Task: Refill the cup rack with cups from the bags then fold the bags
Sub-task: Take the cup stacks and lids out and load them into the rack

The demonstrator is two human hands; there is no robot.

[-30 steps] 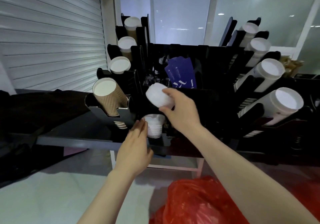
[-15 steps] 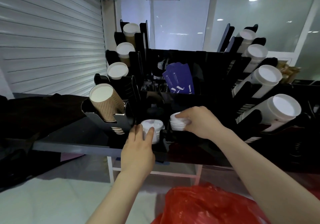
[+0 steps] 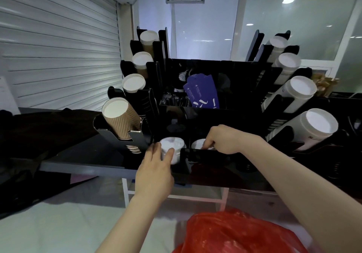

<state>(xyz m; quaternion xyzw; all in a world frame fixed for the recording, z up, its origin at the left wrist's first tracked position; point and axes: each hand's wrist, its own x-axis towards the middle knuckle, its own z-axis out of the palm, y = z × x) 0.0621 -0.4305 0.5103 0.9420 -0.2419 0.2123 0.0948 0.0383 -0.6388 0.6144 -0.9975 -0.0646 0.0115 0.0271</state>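
A black cup rack [image 3: 205, 119] stands on a dark counter. In its front slots sit two stacks of small white plastic cups. My left hand [image 3: 154, 170] holds the left stack [image 3: 172, 145] with thumb and fingers round its sides. My right hand [image 3: 225, 139] pinches the rim of the right stack [image 3: 198, 144], which sits low in its slot, mostly hidden by the rack's front wall. A red plastic bag [image 3: 235, 233] lies below, at the bottom of the view.
Brown ribbed paper cups [image 3: 119, 119] fill the rack's left arm, white cups [image 3: 309, 127] the right arm. Purple sleeves [image 3: 201, 94] stand in the middle compartment. A dark cloth [image 3: 39, 135] lies on the counter at left. A roller shutter [image 3: 58, 47] is behind.
My right hand carried a stack of white cups down from mid-air into the right front slot and pushed it lower. My left hand stayed on the left stack.
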